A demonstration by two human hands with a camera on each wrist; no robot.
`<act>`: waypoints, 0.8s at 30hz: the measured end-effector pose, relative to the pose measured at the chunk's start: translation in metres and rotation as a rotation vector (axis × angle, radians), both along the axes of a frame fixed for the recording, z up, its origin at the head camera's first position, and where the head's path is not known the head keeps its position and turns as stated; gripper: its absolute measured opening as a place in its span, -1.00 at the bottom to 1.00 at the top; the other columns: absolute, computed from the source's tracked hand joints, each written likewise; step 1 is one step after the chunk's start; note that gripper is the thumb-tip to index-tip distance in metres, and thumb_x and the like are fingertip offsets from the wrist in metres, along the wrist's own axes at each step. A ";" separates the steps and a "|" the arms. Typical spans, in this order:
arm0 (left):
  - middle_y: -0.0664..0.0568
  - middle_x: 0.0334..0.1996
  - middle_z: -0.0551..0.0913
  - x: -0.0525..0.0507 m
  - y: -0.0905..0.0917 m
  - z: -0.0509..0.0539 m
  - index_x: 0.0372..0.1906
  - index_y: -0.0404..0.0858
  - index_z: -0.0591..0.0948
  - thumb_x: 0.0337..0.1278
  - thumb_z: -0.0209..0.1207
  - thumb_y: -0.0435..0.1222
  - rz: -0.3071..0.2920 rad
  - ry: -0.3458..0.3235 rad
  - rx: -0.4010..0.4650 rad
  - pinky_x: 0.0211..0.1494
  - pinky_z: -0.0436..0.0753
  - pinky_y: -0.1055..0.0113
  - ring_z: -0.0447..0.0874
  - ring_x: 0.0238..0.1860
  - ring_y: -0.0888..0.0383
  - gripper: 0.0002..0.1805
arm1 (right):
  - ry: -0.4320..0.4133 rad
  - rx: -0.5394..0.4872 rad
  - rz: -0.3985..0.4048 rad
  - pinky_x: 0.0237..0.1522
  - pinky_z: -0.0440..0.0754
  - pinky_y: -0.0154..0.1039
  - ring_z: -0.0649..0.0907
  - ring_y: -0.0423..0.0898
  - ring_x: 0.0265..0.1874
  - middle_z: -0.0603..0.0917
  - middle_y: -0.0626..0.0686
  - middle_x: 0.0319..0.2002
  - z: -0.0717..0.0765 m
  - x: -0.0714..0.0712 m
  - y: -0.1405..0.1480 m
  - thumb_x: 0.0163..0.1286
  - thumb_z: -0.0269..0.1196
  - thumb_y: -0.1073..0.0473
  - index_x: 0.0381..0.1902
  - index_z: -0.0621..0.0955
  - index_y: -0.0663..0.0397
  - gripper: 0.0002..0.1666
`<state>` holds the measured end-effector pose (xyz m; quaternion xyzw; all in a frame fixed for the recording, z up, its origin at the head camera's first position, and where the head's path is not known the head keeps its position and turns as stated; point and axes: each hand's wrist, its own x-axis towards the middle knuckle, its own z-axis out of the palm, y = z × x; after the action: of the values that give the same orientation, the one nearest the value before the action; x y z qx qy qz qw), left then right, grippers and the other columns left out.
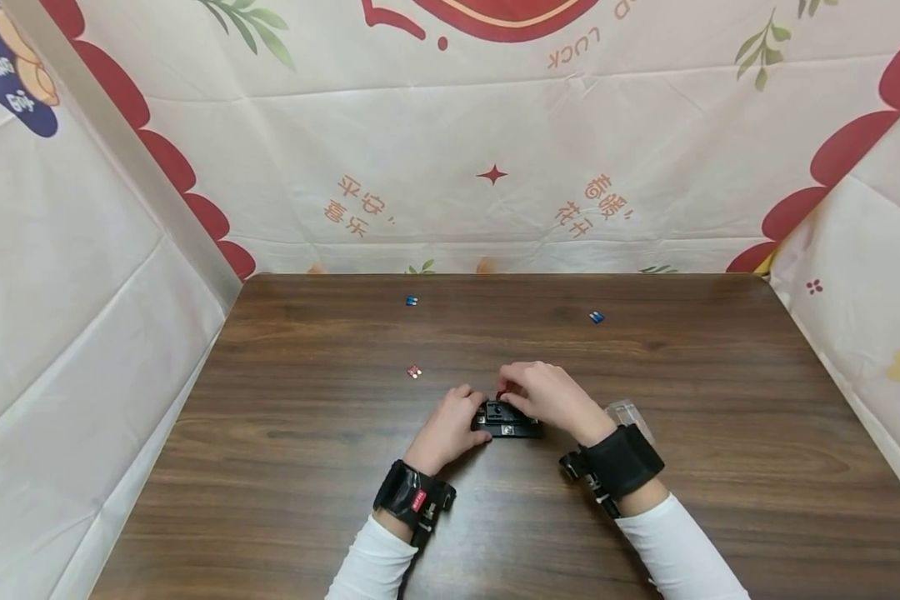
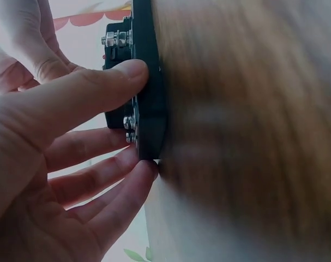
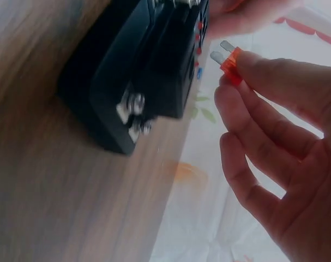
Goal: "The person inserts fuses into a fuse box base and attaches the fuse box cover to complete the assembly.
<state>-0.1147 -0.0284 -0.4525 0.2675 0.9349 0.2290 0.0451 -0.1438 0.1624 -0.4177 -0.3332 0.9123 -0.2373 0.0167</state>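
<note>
A black fuse block (image 1: 508,432) with metal screw terminals sits on the table between the two hands. My left hand (image 1: 448,429) holds its left end, with the thumb (image 2: 119,82) on the near side and fingertips against the end and far side. Between thumb and index finger, my right hand (image 1: 551,396) pinches a small red blade fuse (image 3: 232,66) above the block. The fuse's two metal prongs point toward the block's top and stand apart from it in the right wrist view. Small red spots line the block's top face there.
Small blue blade fuses (image 1: 412,301) lie at the back of the table, with more blue ones (image 1: 597,317) to the right. Small red pieces (image 1: 415,372) lie left of the block. A clear plastic cover (image 1: 632,418) is partly hidden behind the right wrist.
</note>
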 end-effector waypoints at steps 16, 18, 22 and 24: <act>-0.07 -0.19 0.55 -0.003 -0.002 0.005 0.00 -0.37 0.61 -0.10 0.48 -0.25 0.000 -0.015 0.018 -0.05 0.55 0.27 0.52 -0.13 0.03 -0.49 | -0.017 0.017 0.000 -0.46 0.50 -0.26 0.53 -0.25 -0.51 0.58 -0.16 -0.45 -0.002 -0.003 -0.011 0.21 0.39 0.26 -0.35 0.59 -0.02 -0.85; -0.06 -0.19 0.55 -0.003 -0.002 0.006 -0.01 -0.36 0.61 -0.11 0.48 -0.25 0.002 -0.012 0.017 -0.05 0.54 0.27 0.52 -0.13 0.04 -0.49 | -0.015 0.013 0.003 -0.46 0.50 -0.25 0.53 -0.24 -0.51 0.58 -0.16 -0.45 -0.001 -0.003 -0.011 0.21 0.39 0.27 -0.35 0.59 -0.02 -0.85; -0.07 -0.20 0.55 -0.004 -0.002 0.007 0.00 -0.37 0.61 -0.12 0.48 -0.24 0.000 -0.010 0.020 -0.03 0.54 0.27 0.52 -0.13 0.03 -0.47 | -0.018 0.009 0.015 -0.47 0.50 -0.27 0.52 -0.25 -0.51 0.57 -0.17 -0.46 -0.001 -0.003 -0.012 0.19 0.39 0.27 -0.36 0.59 -0.02 -0.84; -0.06 -0.20 0.55 -0.005 -0.002 0.008 0.00 -0.37 0.61 -0.13 0.48 -0.24 -0.003 -0.005 0.020 -0.04 0.54 0.27 0.52 -0.14 0.03 -0.47 | -0.018 0.008 0.023 -0.47 0.49 -0.28 0.52 -0.26 -0.51 0.56 -0.18 -0.47 -0.001 -0.003 -0.012 0.19 0.39 0.28 -0.37 0.59 -0.02 -0.83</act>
<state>-0.1193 -0.0304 -0.4448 0.2685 0.9321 0.2389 0.0453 -0.1473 0.1503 -0.4189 -0.3415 0.9092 -0.2362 0.0288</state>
